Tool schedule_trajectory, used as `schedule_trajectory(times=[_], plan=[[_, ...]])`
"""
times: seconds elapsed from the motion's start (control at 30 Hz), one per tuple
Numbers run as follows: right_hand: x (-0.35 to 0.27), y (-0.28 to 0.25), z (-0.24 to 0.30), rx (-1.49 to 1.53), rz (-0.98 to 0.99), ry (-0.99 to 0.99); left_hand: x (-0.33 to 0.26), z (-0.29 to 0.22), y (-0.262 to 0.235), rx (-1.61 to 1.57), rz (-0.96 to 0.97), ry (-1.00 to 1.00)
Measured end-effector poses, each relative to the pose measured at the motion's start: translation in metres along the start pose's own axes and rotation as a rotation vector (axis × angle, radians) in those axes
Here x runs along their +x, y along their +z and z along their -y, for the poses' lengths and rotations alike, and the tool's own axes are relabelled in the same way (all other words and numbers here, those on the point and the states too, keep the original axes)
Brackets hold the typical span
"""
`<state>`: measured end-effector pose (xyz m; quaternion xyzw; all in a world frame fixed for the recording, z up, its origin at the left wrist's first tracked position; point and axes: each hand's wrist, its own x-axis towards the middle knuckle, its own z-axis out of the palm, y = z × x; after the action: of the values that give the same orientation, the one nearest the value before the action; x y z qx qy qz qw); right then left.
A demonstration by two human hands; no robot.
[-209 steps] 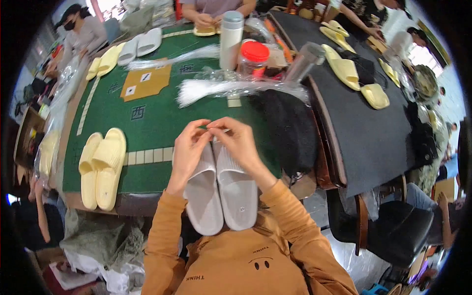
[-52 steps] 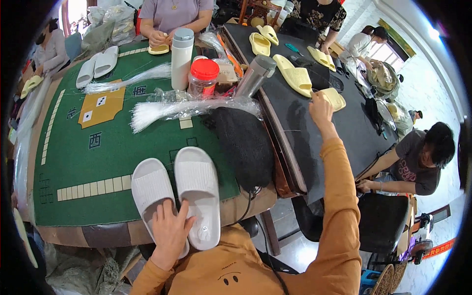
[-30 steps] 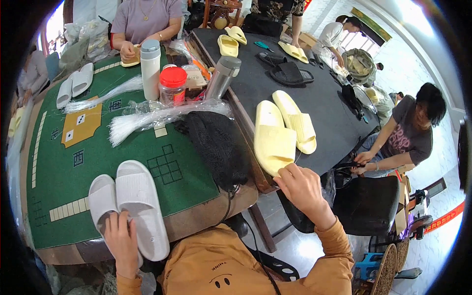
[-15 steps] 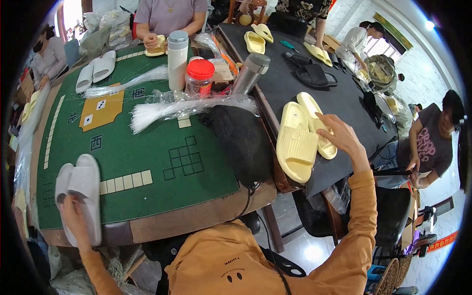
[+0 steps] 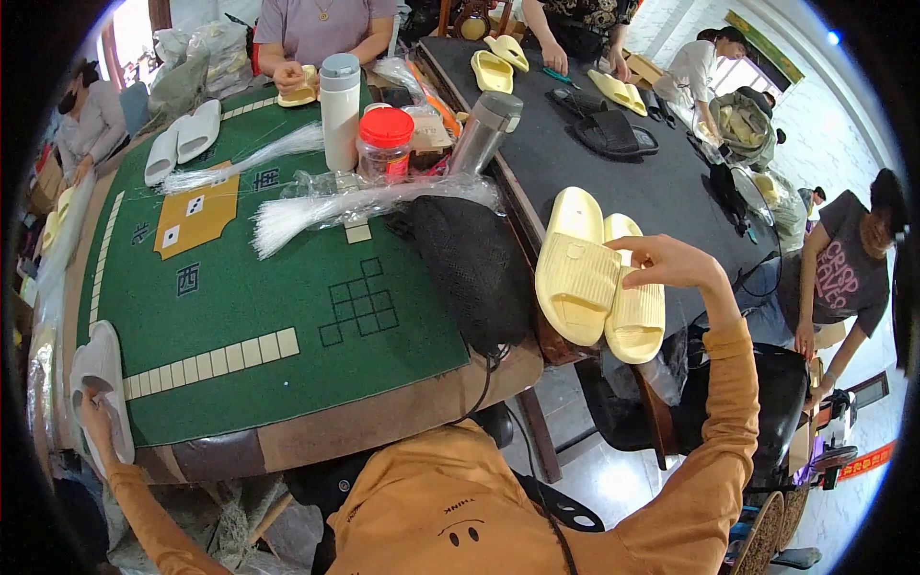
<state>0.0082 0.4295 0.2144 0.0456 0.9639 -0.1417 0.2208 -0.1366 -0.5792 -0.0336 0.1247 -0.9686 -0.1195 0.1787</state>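
At the green-covered table's left corner, my left hand [image 5: 97, 419] has its fingers on a pale grey slipper [image 5: 102, 355], gripping it around the strap opening. Whether a second grey slipper lies beneath cannot be made out. Over the dark table to the right, my right hand [image 5: 678, 264] pinches the strap of a pale yellow slipper [image 5: 636, 321] between thumb and fingers. Another yellow slipper [image 5: 577, 273] lies close against its left side, its toe end near the table edge.
A black mesh bag [image 5: 465, 273], a bundle of clear strands [image 5: 326, 216], a red-lidded jar [image 5: 385, 144], a white bottle [image 5: 340, 115] and a steel tumbler [image 5: 486, 134] stand between the tables. White slippers [image 5: 182, 142] and black slippers [image 5: 613, 132] lie farther off. Several people work around.
My left hand has shifted left with the grey slipper, uncovering more table tiles. My right hand has drawn the right yellow slipper nearer to me. Across the dark table, a person's hand reaches toward a green tool.
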Motion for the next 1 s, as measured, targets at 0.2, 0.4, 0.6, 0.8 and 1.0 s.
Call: schedule_trajectory(times=[0.2,0.4,0.6,0.8,1.0], plan=[[0.014,0.009,-0.012,0.319,0.125,-0.054,-0.062,-0.112,0.007,0.108,-0.260,0.215],[-0.003,0.066,0.109,1.018,0.089,-0.061,-0.137,-0.277,-0.036,-0.412,-0.152,0.174],[-0.004,0.114,0.221,1.599,0.418,-0.223,-0.170,-0.354,-0.047,-0.711,-0.029,0.204],[0.040,0.182,0.267,2.011,0.339,-0.175,-0.181,-0.412,-0.046,-0.863,0.026,0.249],[0.065,0.220,0.274,2.119,0.345,-0.066,-0.208,-0.452,-0.022,-0.805,0.214,0.384]])
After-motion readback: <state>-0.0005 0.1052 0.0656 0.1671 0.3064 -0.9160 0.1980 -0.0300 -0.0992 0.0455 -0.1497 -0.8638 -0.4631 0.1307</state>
